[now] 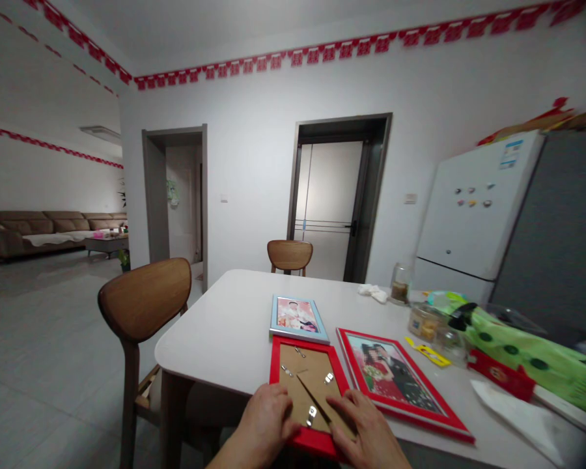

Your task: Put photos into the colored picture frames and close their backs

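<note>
A red picture frame (275, 365) lies face down at the table's near edge, its brown backboard (300, 394) showing several metal clips and a slanted stand flap. My left hand (266, 417) is closed round the left side of this frame, near its lower corner. Across from it, my right hand (366, 426) grips the right side, fingers over the rim and the board's edge. Just beyond lies a light blue picture frame (273, 319), face up. A larger red picture frame (454, 420) with a photo of two people lies face up to the right.
On the right of the white table (215, 326) are a glass jar (399, 290), a yellow packet (432, 355), a green bag (527, 352), a red box (501, 374) and white paper (517, 417). A wooden chair (146, 299) stands left, another chair (290, 254) behind.
</note>
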`<state>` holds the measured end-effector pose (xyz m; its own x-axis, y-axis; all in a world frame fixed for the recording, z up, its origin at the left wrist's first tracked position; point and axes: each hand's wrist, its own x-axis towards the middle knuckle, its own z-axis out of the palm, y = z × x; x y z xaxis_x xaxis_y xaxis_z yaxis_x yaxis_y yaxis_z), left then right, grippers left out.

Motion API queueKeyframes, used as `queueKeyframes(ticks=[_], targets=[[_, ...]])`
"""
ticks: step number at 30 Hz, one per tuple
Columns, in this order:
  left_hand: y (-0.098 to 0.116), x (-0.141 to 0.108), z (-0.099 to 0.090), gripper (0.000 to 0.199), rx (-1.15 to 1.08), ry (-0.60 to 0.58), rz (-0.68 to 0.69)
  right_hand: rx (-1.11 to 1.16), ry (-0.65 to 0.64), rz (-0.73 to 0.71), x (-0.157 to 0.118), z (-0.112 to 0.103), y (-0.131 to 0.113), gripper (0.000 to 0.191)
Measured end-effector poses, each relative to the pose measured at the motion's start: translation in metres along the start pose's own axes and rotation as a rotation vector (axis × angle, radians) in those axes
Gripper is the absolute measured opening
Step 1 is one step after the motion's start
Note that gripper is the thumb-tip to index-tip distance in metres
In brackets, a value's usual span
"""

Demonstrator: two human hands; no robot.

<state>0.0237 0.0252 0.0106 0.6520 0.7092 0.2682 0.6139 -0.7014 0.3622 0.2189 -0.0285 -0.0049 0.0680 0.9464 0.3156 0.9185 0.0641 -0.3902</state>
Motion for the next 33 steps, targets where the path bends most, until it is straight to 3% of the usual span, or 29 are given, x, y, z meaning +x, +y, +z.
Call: queueKeyframes(ticks=[5, 10, 17, 25, 30, 33], targets=[[-0.003, -0.006, 0.001, 0.017, -0.003, 0.006, 0.054, -0.08, 0.021, -0.02, 0.003, 0.003, 0.0, 0.031], [-0.007, -0.015, 0.005, 0.04, -0.067, 0.006, 0.133, -0.106, -0.021, -0.08, 0.003, -0.002, -0.003, 0.027], [-0.008, -0.013, 0.007, 0.045, -0.061, -0.05, 0.073, -0.064, -0.152, -0.291, -0.007, -0.007, -0.025, 0.031], [-0.002, -0.013, 0.001, 0.058, -0.032, -0.097, -0.017, -0.047, -0.225, -0.374, -0.005, -0.014, -0.028, 0.03], [-0.004, -0.014, 0.003, 0.056, -0.055, -0.091, -0.035, -0.011, -0.228, -0.375, -0.003, -0.014, -0.02, 0.034], [-0.005, -0.014, 0.004, 0.052, -0.069, -0.076, -0.03, -0.02, -0.153, -0.273, 0.009, -0.01, -0.008, 0.04]])
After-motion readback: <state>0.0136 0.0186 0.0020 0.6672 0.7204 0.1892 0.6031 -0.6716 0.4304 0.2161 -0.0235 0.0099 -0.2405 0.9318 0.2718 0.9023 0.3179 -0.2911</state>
